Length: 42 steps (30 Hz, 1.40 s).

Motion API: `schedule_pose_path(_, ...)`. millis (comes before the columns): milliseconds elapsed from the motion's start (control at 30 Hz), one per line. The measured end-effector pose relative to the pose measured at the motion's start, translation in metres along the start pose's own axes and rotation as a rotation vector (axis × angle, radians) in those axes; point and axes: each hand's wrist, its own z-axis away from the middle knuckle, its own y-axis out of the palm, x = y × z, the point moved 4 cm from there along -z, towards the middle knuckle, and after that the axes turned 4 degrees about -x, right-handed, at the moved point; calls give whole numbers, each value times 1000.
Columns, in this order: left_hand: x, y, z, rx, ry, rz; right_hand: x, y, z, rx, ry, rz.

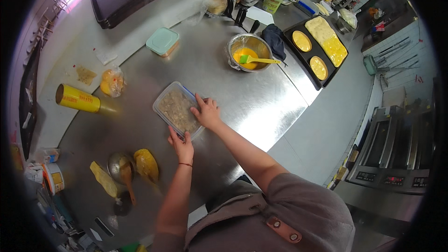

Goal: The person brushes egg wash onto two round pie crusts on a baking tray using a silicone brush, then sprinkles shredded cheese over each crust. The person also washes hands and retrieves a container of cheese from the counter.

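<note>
A rectangular clear plastic food container [176,106] lies on the stainless-steel worktable [224,84] in front of me. Through its translucent lid shows a greyish-brown, crumbly filling that I cannot identify. My left hand [182,149] grips the container's near end, thumb over the rim. On its right side my right hand [209,112] holds the edge, with thumb and forefinger spread along the rim. Beyond stands a steel bowl [269,54] of yellow liquid, probably beaten egg, with a green-tipped pastry brush [260,60] resting in it.
A dark baking tray [316,61] with glazed dough sits at the right table edge. Left are a yellow film roll [78,98], a bagged bun [112,82], a metal bowl [117,166] with a wooden spatula [126,178], and piping bags [146,162]. Farther back is a mint-lidded box [163,41].
</note>
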Motion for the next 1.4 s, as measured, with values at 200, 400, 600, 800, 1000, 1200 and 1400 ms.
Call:
schedule_pose_path(200,21,-22,-59,-68,-49,-8,23,55,-48,136,-18,-324)
schedule_pose_path(400,17,-75,-73,-130,-1,126,22,53,-31,-33,-71,-566)
schedule_pose_path(600,5,-93,76,17,233,116,5,-11,-91,-195,-585,-53)
schedule_pose_path(800,11,-118,194,220,170,-148,63,25,-214,-216,-1050,428)
schedule_pose_path(1000,44,-156,243,153,-170,-129,111,72,-273,-270,-863,518)
schedule_pose_path(1200,51,-158,253,146,-134,-65,78,45,-212,-151,-1004,661)
schedule_pose_path(1400,41,-132,277,247,18,-56,-25,-55,-4,-38,-970,444)
